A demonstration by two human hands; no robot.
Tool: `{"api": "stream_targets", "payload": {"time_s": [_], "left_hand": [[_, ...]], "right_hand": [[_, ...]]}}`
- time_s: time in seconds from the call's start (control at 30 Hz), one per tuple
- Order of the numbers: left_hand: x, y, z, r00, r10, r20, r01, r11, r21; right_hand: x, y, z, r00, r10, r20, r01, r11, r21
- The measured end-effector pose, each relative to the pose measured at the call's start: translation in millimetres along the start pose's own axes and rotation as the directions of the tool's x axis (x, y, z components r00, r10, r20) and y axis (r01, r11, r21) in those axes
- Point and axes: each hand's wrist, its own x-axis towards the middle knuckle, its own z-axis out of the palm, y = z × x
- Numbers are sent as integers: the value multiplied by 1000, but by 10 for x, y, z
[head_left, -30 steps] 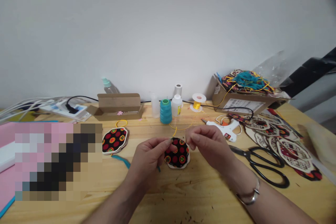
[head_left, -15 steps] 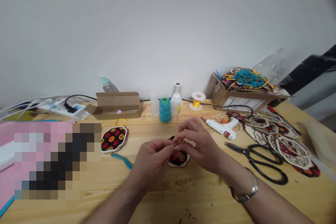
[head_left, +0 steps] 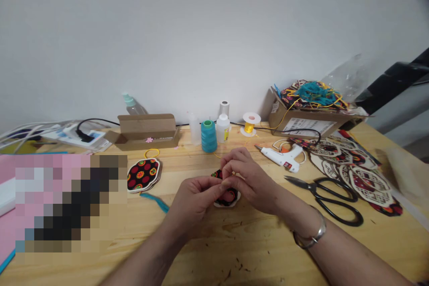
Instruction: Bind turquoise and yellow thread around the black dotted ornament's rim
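Observation:
My left hand (head_left: 197,194) and my right hand (head_left: 246,178) meet at the fingertips, both closed in a pinch. A thin yellow cord shows faintly at the fingers, mostly hidden by them. Right below lies a black patterned fabric pendant (head_left: 228,199) with red dots and a pale edge, partly covered by my hands. To the left is a stack of similar pendants (head_left: 142,176) with a yellow loop (head_left: 152,153) at the top and a teal tassel (head_left: 156,202) at the bottom.
Black-handled scissors (head_left: 321,194) and a white glue gun (head_left: 283,158) lie to the right, near many patterned cutouts (head_left: 368,183). Behind stand a teal thread cone (head_left: 209,136), a white bottle (head_left: 223,128), a yellow cord spool (head_left: 250,127) and cardboard boxes (head_left: 145,136).
The view has shifted slightly, so objects sit a little higher and farther left. My hands stay pinched together over the pendant, with small finger movements; less yellow cord shows between them.

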Motion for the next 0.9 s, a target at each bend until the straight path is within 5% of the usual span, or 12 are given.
{"api": "stream_targets", "payload": {"time_s": [0.27, 0.37, 0.53, 0.7, 0.9], "left_hand": [[-5, -42, -28, 998, 20, 57, -20, 1000, -8], [9, -63, -40, 1000, 6, 25, -5, 998, -69], [67, -82, -98, 997, -57, -42, 41, 946, -320], [94, -73, -152, 993, -103, 57, 118, 854, -507], [88, -71, -173, 985, -122, 122, 169, 826, -537]], "right_hand": [[0, -7, 7, 999, 26, -29, -23, 996, 85], [10, 20, 23, 988, 82, -131, -65, 990, 128], [26, 118, 36, 879, 269, -393, -235, 963, 133], [-19, 160, 65, 922, -26, -386, -34, 988, -148], [-79, 125, 55, 932, -336, -139, 222, 828, -515]]}}
